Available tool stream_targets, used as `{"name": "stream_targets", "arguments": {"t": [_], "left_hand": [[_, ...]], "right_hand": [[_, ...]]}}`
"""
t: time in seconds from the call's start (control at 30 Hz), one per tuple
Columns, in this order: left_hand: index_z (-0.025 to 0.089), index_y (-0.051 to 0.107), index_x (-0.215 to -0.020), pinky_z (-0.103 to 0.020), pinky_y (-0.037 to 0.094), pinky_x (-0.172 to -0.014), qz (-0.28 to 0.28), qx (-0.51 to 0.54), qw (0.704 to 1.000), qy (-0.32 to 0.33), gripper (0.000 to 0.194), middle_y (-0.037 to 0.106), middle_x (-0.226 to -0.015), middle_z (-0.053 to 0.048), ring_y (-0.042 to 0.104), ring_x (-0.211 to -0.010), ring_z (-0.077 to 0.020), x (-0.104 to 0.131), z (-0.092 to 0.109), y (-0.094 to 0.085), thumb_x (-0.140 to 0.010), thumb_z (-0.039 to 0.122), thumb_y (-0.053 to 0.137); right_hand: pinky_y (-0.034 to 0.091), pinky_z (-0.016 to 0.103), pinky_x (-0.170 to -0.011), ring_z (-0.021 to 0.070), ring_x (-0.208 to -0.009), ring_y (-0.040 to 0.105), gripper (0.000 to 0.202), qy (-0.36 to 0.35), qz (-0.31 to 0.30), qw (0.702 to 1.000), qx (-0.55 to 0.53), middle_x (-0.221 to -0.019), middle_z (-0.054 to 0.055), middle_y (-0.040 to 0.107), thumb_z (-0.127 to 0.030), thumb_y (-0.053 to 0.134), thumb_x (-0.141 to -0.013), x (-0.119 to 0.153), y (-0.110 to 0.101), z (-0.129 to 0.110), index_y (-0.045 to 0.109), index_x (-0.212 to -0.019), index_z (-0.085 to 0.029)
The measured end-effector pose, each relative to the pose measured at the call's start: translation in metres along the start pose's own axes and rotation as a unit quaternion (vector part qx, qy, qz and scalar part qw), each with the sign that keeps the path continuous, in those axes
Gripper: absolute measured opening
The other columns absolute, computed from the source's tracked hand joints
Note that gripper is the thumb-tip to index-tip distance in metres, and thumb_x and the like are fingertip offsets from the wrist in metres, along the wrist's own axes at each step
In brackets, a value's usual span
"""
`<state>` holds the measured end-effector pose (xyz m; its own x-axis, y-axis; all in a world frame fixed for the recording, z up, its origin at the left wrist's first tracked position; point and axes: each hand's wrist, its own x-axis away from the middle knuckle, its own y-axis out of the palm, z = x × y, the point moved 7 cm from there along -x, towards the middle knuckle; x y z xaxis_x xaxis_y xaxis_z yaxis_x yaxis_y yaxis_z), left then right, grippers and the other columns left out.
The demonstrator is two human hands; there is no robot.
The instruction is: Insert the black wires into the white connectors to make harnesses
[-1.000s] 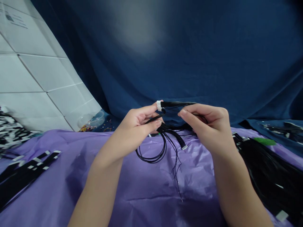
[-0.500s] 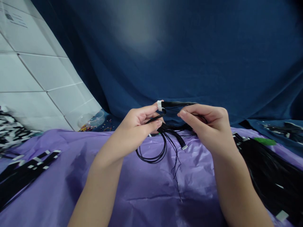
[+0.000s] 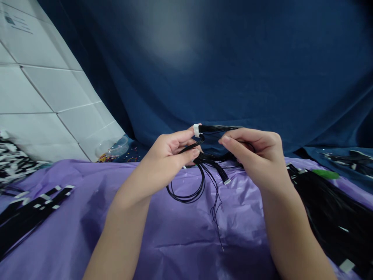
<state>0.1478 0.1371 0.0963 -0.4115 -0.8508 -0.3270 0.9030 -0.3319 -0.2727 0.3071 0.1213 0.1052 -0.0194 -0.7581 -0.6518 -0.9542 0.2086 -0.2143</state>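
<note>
A bundle of thin black wires (image 3: 220,128) is held up between both hands over a purple sheet. My left hand (image 3: 175,149) pinches the wires between thumb and fingers, beside a white connector (image 3: 196,130) at the bundle's left end. My right hand (image 3: 250,149) has thumb and fingertips pressed together on the wires' right part. Below the hands hang a loop of black wire (image 3: 188,200), a short flat strand ending in a small white connector (image 3: 227,181), and loose thin wire ends (image 3: 216,210).
Black cables with white ends (image 3: 37,204) lie at the left, and a large black cable bundle (image 3: 335,214) at the right. A clear bowl (image 3: 116,147) with small coloured bits stands behind the purple sheet (image 3: 180,241). A blue cloth (image 3: 233,70) hangs behind.
</note>
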Motion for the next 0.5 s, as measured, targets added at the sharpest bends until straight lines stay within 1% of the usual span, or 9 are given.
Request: {"name": "stream_targets", "arguments": {"t": [0.13, 0.23, 0.3, 0.43, 0.5], "left_hand": [[0.016, 0.061, -0.08, -0.017, 0.037, -0.058, 0.004, -0.003, 1.0, 0.003, 0.006, 0.049, -0.076, 0.001, 0.041, -0.066, -0.0072, 0.0001, 0.0002, 0.0003, -0.085, 0.019, 0.058], [0.016, 0.061, -0.078, -0.017, 0.038, -0.06, 0.004, -0.003, 1.0, 0.003, 0.007, 0.049, -0.075, 0.001, 0.041, -0.066, -0.0072, -0.0002, 0.0003, 0.0005, -0.084, 0.018, 0.058], [0.015, 0.059, -0.076, -0.017, 0.039, -0.061, 0.006, -0.004, 1.0, 0.0, 0.008, 0.048, -0.074, 0.002, 0.041, -0.066, -0.0069, -0.0004, -0.0002, 0.0002, -0.084, 0.018, 0.059], [0.015, 0.06, -0.078, -0.018, 0.041, -0.064, 0.018, -0.006, 1.0, -0.016, 0.007, 0.05, -0.077, 0.002, 0.044, -0.069, -0.0071, -0.0011, -0.0033, -0.0007, -0.083, 0.02, 0.06], [0.015, 0.061, -0.08, -0.019, 0.041, -0.063, 0.024, -0.014, 0.999, -0.017, 0.006, 0.051, -0.078, 0.001, 0.045, -0.069, -0.0077, -0.0018, -0.0047, -0.0009, -0.083, 0.02, 0.06]], "right_hand": [[0.022, 0.023, -0.044, 0.0058, -0.049, 0.03, 0.013, 0.008, -0.001, 1.0, -0.019, -0.052, -0.004, 0.042, -0.022, 0.066, -0.081, 0.0004, 0.0005, 0.0022, 0.07, -0.07, -0.015], [0.023, 0.022, -0.044, 0.0059, -0.049, 0.031, 0.014, 0.009, -0.002, 1.0, -0.017, -0.052, -0.004, 0.043, -0.023, 0.066, -0.081, 0.0002, 0.0012, 0.0055, 0.07, -0.07, -0.016], [0.024, 0.023, -0.044, 0.006, -0.049, 0.032, 0.013, -0.012, 0.01, 1.0, 0.013, -0.053, -0.003, 0.046, -0.023, 0.066, -0.081, 0.0002, 0.0006, 0.0051, 0.071, -0.071, -0.016], [0.027, 0.024, -0.047, 0.0064, -0.05, 0.038, 0.013, -0.065, 0.042, 0.989, 0.125, -0.057, -0.003, 0.052, -0.022, 0.062, -0.083, 0.0025, 0.0009, -0.0007, 0.071, -0.074, -0.016], [0.028, 0.024, -0.047, 0.0064, -0.05, 0.039, 0.016, -0.075, 0.04, 0.984, 0.155, -0.057, -0.003, 0.052, -0.02, 0.059, -0.084, 0.0038, 0.0038, -0.0032, 0.069, -0.072, -0.015]]}}
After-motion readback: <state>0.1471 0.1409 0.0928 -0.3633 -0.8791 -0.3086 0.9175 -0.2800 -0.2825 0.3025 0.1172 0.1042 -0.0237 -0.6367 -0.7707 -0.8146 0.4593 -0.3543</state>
